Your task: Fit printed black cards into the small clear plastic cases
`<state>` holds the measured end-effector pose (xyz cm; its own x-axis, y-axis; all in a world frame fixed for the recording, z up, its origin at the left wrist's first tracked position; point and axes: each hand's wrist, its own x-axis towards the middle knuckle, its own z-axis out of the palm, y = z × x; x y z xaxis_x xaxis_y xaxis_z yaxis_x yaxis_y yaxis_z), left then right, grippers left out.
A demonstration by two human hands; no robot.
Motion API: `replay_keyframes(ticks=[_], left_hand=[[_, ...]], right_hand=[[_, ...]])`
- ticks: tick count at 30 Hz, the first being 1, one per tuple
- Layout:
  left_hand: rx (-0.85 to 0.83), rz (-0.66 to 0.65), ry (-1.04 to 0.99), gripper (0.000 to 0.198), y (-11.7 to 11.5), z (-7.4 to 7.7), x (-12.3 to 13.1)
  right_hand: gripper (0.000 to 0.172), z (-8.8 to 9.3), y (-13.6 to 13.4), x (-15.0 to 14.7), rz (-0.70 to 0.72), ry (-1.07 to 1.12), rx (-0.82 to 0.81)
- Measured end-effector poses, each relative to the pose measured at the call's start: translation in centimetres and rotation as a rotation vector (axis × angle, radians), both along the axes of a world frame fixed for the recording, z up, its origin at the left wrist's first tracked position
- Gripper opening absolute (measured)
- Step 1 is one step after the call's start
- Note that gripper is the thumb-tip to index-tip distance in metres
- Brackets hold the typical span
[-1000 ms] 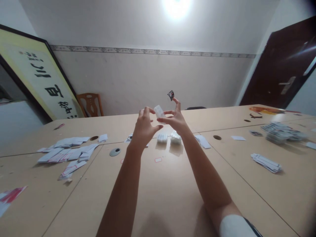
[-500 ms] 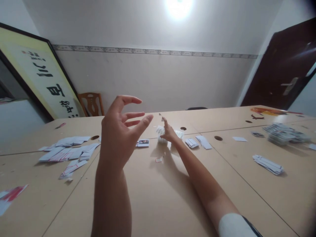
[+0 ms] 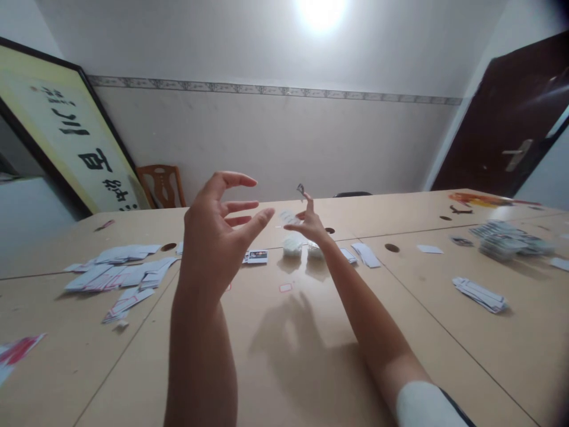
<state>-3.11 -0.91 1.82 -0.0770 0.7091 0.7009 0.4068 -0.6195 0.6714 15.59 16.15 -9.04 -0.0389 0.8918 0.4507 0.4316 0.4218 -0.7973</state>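
Note:
My left hand (image 3: 224, 228) is raised over the table, its fingers curved and apart, holding nothing. To its right, my right hand (image 3: 311, 225) is lifted with thumb and fingers around a thin clear plastic piece (image 3: 290, 217), perhaps a small bag. A small dark-marked bit (image 3: 301, 190) shows at the index fingertip; whether it belongs to the same piece I cannot tell. Below this hand stand two whitish translucent stacks (image 3: 292, 246). Just right of my left hand lies a printed card (image 3: 258, 257). A small red-edged label (image 3: 285, 287) lies nearer me.
Spread on the left are several white paper slips (image 3: 111, 276). White bundles (image 3: 480, 295) and a pile of clear packets (image 3: 511, 240) lie on the right. Round holes (image 3: 392, 248) and seams mark the tabletop. A chair (image 3: 160, 185) stands behind.
My right hand has risen from the translucent stacks, bringing a clear plastic piece up with it. My left hand has stayed nearly still.

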Motion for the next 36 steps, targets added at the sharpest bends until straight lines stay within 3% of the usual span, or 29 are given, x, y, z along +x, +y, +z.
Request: replay_keyframes(ticks=[5, 10, 15, 22, 29, 36], left_hand=[[-0.045, 0.068, 0.191, 0.046, 1.3, -0.6, -0.2], [0.036, 0.047, 0.394, 0.058, 3.2, -1.7, 1.0], [0.144, -0.004, 0.296, 0.035, 3.3, -1.9, 2.2], [0.252, -0.160, 0.243, 0.027, 2.0, -1.1, 2.0], [0.140, -0.135, 0.309, 0.041, 2.5, -1.3, 1.6], [0.072, -0.157, 0.303, 0.037, 2.0, -1.3, 1.9]], right_hand=[[0.129, 5.5, -5.5, 1.1, 0.273, 0.298, -0.022], [0.131, 8.1, -10.5, 0.5, 0.456, 0.432, -0.053], [0.128, 8.8, -13.3, -0.5, 0.434, 0.439, -0.003], [0.122, 9.4, -14.6, -0.5, 0.483, 0.438, 0.000], [0.122, 9.1, -14.3, 1.2, 0.380, 0.371, 0.056], [0.124, 9.2, -14.3, 1.2, 0.477, 0.399, 0.088]])
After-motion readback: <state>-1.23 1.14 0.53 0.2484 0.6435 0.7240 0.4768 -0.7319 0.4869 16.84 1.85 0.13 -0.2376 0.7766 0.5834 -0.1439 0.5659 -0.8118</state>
